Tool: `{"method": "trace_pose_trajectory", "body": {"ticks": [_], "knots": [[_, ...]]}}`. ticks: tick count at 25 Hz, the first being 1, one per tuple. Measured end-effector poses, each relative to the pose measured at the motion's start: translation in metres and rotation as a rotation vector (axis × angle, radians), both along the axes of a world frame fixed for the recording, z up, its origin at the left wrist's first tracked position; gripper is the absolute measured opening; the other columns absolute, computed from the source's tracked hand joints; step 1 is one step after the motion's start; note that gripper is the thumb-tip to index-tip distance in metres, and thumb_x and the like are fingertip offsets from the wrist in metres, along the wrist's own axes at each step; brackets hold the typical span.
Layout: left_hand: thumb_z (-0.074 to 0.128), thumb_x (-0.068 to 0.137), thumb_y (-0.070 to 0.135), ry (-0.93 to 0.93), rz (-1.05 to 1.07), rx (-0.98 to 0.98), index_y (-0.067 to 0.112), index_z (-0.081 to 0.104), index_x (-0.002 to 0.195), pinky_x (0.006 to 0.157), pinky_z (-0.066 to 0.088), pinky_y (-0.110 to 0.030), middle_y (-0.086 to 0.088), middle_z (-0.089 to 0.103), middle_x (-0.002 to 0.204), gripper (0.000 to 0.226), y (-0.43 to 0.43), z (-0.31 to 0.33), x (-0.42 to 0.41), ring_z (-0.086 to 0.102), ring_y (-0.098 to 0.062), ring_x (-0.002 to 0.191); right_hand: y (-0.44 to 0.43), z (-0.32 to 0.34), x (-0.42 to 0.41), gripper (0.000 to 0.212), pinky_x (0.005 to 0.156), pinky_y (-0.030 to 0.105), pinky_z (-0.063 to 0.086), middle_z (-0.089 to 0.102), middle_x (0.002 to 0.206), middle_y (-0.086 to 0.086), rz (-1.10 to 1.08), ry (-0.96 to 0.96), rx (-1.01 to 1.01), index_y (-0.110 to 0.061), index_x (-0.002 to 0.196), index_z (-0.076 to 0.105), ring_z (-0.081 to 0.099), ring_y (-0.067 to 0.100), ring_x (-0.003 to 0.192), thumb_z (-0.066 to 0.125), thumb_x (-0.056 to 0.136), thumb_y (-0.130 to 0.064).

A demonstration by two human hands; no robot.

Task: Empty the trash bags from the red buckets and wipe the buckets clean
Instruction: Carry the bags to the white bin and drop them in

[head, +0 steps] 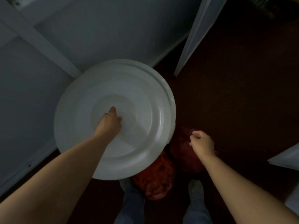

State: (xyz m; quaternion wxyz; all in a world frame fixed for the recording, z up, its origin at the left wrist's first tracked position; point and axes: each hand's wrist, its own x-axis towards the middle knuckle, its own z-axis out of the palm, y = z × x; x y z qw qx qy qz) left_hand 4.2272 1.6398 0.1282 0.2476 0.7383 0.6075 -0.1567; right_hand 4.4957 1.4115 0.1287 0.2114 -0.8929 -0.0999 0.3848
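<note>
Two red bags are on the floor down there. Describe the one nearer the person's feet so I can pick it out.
Start from the big white round lid that the left hand grips at its centre. Just below the lid's lower right edge, between the two shoes, lies the nearer red bag. It is brighter orange-red with dark specks; the other bag, under the right hand, is darker maroon.

The white lid [113,120] hides whatever stands beneath it and part of the near red bag [155,173]; we cannot see the left hand's [111,122] fingertips.
</note>
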Motion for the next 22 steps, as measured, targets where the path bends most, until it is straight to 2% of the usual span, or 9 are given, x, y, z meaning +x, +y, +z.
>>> {"method": "trace_pose_trajectory", "body": {"ticks": [5,8,11,13,17,19,22], "knots": [[0.051,0.101,0.029,0.003,0.177,0.052,0.009,0.039,0.128,0.078,0.046,-0.045,-0.03,0.06,0.108,0.036,-0.078,0.045,-0.02,0.061,-0.047,0.102,-0.027,0.014,0.035,0.028,0.075,0.03,0.053,0.073,0.105,0.006,0.16,0.022,-0.08,-0.023,0.118,0.067,0.07,0.025,0.092,0.056,0.092,-0.024],[0.05,0.101,0.029,0.007,0.321,0.074,0.01,0.038,0.131,0.076,0.044,-0.044,-0.029,0.06,0.108,0.038,-0.148,0.067,-0.042,0.061,-0.047,0.101,-0.044,0.026,0.038,0.022,0.084,0.037,0.058,0.074,0.097,0.005,0.325,0.037,-0.088,-0.024,0.107,0.069,0.071,0.025,0.091,0.058,0.088,-0.026],[0.048,0.102,0.031,0.016,0.468,0.058,0.012,0.037,0.133,0.082,0.045,-0.046,-0.03,0.058,0.113,0.039,-0.22,0.084,-0.066,0.059,-0.048,0.106,-0.066,0.031,0.034,0.013,0.089,0.04,0.058,0.075,0.094,0.006,0.44,0.026,-0.093,-0.03,0.093,0.067,0.072,0.027,0.092,0.058,0.084,-0.026],[0.048,0.101,0.03,0.027,0.536,0.05,0.01,0.037,0.131,0.082,0.045,-0.046,-0.03,0.058,0.112,0.037,-0.268,0.092,-0.086,0.059,-0.048,0.106,-0.084,0.033,0.023,0.016,0.091,0.042,0.056,0.075,0.091,0.007,0.481,0.008,-0.1,-0.025,0.09,0.069,0.071,0.03,0.092,0.056,0.081,-0.029],[0.047,0.101,0.027,0.007,0.655,0.029,0.008,0.039,0.123,0.082,0.045,-0.047,-0.031,0.058,0.109,0.03,-0.346,0.089,-0.124,0.059,-0.048,0.104,-0.117,0.027,-0.018,0.015,0.084,0.04,0.058,0.073,0.083,0.007,0.596,0.023,-0.102,-0.019,0.088,0.068,0.071,0.032,0.086,0.054,0.086,-0.025],[0.047,0.101,0.027,0.003,0.693,0.029,0.009,0.039,0.119,0.082,0.045,-0.047,-0.03,0.058,0.107,0.027,-0.379,0.08,-0.143,0.059,-0.048,0.103,-0.131,0.021,-0.037,0.016,0.082,0.036,0.057,0.074,0.088,0.007,0.651,0.004,-0.113,-0.019,0.093,0.07,0.071,0.031,0.089,0.057,0.087,-0.024],[0.047,0.1,0.03,0.004,0.743,0.006,0.012,0.037,0.115,0.08,0.047,-0.046,-0.028,0.06,0.101,0.025,-0.434,0.055,-0.167,0.061,-0.046,0.097,-0.159,0.007,-0.049,0.022,0.086,0.031,0.049,0.074,0.106,0.011,0.735,-0.085,-0.163,-0.016,0.107,0.072,0.067,0.032,0.105,0.061,0.09,-0.022]]}}
